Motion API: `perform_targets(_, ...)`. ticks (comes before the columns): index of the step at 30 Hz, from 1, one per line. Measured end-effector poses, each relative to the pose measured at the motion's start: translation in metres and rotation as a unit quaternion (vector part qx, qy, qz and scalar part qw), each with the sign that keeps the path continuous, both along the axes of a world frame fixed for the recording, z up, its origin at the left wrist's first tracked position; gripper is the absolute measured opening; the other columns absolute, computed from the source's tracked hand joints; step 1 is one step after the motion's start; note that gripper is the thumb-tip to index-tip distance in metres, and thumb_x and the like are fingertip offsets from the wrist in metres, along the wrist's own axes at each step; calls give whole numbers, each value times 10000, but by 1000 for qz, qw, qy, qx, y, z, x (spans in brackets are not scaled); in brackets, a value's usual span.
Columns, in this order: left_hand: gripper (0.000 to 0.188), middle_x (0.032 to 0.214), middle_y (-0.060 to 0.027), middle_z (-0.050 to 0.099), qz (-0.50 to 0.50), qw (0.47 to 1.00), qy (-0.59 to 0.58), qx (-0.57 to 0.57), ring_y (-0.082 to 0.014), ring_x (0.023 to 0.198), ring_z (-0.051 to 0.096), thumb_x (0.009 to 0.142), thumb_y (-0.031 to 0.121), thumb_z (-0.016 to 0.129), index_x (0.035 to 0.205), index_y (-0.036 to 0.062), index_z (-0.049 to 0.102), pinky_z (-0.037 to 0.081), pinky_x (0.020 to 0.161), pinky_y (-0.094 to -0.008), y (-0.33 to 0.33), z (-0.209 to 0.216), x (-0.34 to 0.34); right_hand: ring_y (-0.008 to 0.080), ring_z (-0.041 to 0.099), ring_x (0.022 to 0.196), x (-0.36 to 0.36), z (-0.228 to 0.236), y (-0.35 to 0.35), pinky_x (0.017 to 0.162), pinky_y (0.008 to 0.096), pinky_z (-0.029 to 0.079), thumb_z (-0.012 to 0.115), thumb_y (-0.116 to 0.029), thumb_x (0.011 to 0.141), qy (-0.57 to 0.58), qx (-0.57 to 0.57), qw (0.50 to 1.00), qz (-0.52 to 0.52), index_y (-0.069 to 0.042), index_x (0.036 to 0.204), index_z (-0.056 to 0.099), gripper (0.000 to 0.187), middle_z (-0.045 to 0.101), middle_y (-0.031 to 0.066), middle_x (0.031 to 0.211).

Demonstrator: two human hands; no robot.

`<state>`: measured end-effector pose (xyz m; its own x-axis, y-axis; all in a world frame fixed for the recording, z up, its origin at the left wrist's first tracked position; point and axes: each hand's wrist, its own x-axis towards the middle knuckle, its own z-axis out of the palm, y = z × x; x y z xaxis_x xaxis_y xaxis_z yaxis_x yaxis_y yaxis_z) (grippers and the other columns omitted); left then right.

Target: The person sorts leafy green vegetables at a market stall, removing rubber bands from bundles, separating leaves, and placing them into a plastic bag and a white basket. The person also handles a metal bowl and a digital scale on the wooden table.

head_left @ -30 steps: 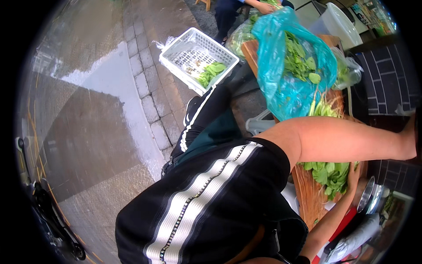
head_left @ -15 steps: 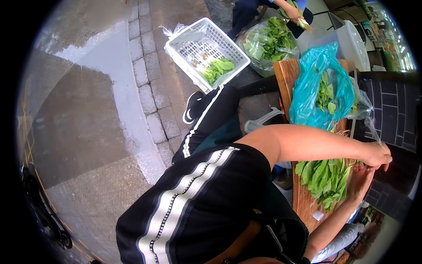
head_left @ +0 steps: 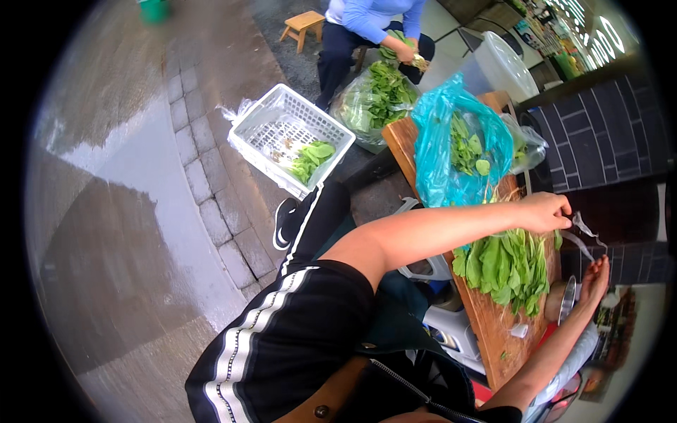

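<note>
My left hand (head_left: 544,213) reaches over the wooden table, its fingers pinched at one end of a thin, pale plastic strip (head_left: 580,244). Lower and farther right, my right hand (head_left: 597,279) pinches the strip's other part, so it spans the gap between my hands. A loose, crumpled end also dangles there. Below my left forearm lies a heap of leafy greens (head_left: 504,269) with pale roots. Beyond that forearm, a turquoise plastic bag (head_left: 431,166) gapes around more greens (head_left: 465,149).
A white basket (head_left: 243,151) holds some greens on the ground. Beside it, a person in blue sleeves (head_left: 367,20) handles greens over a clear bag (head_left: 352,113). The wooden table (head_left: 486,338) meets a dark tiled wall (head_left: 585,134). A metal bowl (head_left: 566,302) stands near my right forearm.
My hands were close together and are now apart, with the plastic strip stretched between them. My view has shifted, showing more of the other person and a wooden stool.
</note>
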<state>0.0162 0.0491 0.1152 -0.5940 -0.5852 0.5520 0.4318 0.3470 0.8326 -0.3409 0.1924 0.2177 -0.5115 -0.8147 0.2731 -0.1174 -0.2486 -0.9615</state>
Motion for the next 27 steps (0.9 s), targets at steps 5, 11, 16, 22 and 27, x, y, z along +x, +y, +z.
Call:
perform_targets(5, 312, 982, -114, 655, -55, 997, -32, -42, -204, 911, 627, 866, 277, 605, 1068, 39, 598, 495, 792, -313, 8, -31, -6, 167, 607, 802, -132, 38, 69, 817, 318, 523, 611, -177, 889, 105, -53, 965, -234, -25, 1012, 581, 198, 621, 82, 914)
perform_targets(11, 268, 961, -121, 639, 59, 985, -135, -92, -232, 874, 624, 881, 222, 565, 1079, 44, 593, 487, 769, -344, 4, -59, 34, 137, 632, 679, -57, 6, 43, 616, 256, 515, 607, -255, 881, 342, 82, 896, -270, -32, 1015, 609, 260, 639, 57, 817)
perform_targets(16, 270, 1032, -130, 605, 87, 951, -196, -222, -287, 963, 588, 883, 207, 551, 1099, 48, 584, 462, 833, -362, 22, -69, 27, 271, 624, 927, -13, -48, 61, 826, 368, 476, 618, -235, 808, 606, 316, 697, -216, -60, 1042, 619, 292, 630, 154, 995)
perform_targets(22, 313, 1220, -174, 502, 133, 890, -277, -337, -334, 1137, 492, 846, 225, 589, 1110, 57, 581, 432, 940, -398, 56, -111, 20, 260, 652, 793, 109, -92, -34, 720, 363, 489, 602, -300, 844, 485, 222, 842, -79, -31, 936, 658, 290, 669, 157, 842)
perform_targets(27, 332, 1183, -205, 502, 163, 883, -268, -350, -345, 1136, 474, 770, 215, 652, 1027, 15, 588, 414, 957, -407, 80, -109, 9, 357, 526, 1104, 184, -158, -66, 940, 403, 406, 601, -398, 844, 571, 172, 803, -21, -14, 1224, 510, 548, 534, 210, 1230)
